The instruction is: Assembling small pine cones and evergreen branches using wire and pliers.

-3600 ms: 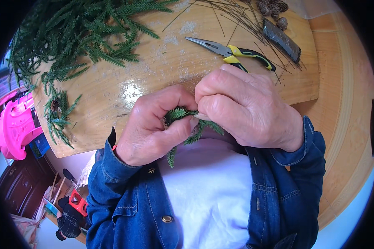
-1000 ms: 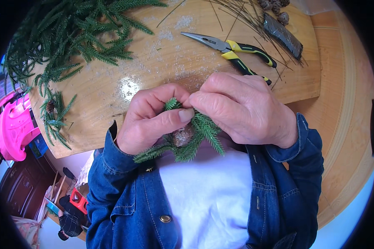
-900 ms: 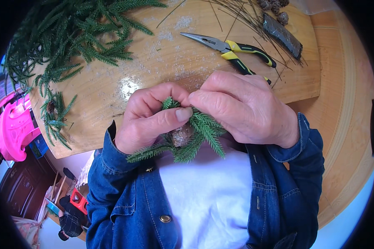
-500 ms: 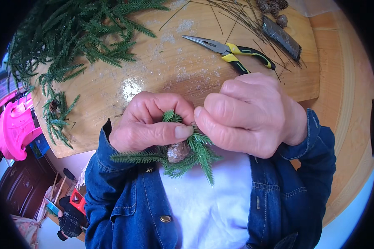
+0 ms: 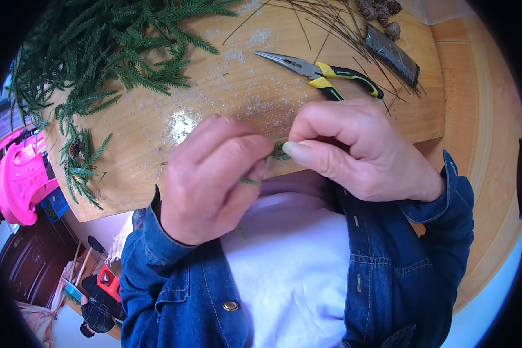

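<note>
My left hand (image 5: 211,180) is turned with its back up, fingers closed round a green artificial pine sprig (image 5: 249,181). Most of the sprig is hidden behind that hand; bits of needles show between and below the fingers. Across the small gap, my right hand (image 5: 354,148) pinches thumb against forefinger. Dark green needles (image 5: 280,152) show right beside that thumb tip. Whatever lies inside the pinch is too small or covered to name. Beyond the right hand lie long-nose pliers (image 5: 322,72) with yellow and black handles, jaws pointing left.
A heap of green pine sprigs (image 5: 110,52) covers the table's far left. A sprig with a small cone (image 5: 78,162) lies at the left edge. Thin wires (image 5: 325,29), a dark wrapped bundle (image 5: 392,55) and pine cones (image 5: 383,11) sit far right. A person (image 5: 101,307) is at lower left.
My left hand has rolled over and now covers the sprig; the cone seen in it before is hidden. The right hand has turned, bringing its thumb into view. The pliers stayed put.
</note>
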`<action>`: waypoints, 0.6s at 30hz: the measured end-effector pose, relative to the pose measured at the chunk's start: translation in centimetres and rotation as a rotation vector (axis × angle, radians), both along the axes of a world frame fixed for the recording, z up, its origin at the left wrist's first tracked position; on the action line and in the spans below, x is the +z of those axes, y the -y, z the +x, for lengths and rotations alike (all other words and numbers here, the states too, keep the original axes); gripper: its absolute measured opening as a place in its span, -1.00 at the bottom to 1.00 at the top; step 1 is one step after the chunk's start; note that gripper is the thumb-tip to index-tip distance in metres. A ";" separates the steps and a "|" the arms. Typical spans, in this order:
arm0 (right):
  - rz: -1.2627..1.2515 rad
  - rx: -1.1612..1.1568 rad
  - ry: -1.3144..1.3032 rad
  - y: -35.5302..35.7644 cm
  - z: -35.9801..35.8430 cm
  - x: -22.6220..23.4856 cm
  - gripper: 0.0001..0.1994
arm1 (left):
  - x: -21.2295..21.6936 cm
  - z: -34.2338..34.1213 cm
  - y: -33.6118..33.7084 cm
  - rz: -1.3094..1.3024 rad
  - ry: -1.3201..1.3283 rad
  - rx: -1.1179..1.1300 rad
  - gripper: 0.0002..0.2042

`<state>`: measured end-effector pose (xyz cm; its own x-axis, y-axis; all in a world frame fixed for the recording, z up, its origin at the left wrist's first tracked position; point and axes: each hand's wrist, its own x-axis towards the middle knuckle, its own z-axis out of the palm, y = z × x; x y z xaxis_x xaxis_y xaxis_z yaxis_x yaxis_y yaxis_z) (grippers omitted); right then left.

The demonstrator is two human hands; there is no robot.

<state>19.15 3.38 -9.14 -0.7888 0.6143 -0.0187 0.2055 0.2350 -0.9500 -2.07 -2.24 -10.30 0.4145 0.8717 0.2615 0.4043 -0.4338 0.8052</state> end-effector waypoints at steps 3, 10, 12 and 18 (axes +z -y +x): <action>0.217 -0.045 -0.012 -0.2 0.7 0.4 -0.87 | 0.2 -0.6 0.2 -0.261 0.238 0.008 -0.87; 0.745 -0.045 -0.160 0.1 1.1 0.2 -0.76 | 1.3 -0.6 1.0 -0.913 0.808 0.010 -0.90; 0.818 0.011 -0.190 0.0 1.0 0.7 -0.75 | 1.4 -0.3 1.2 -1.019 0.898 -0.014 -0.89; 0.920 0.049 -0.217 0.8 0.9 0.4 -0.77 | 2.0 0.7 1.2 -1.267 0.867 -0.015 -0.89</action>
<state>20.09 2.53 -8.79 -0.7434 0.2810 0.6070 0.0162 0.9148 -0.4036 -1.42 -3.47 -8.26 0.5415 0.6986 -0.4677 -0.3679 0.6971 0.6154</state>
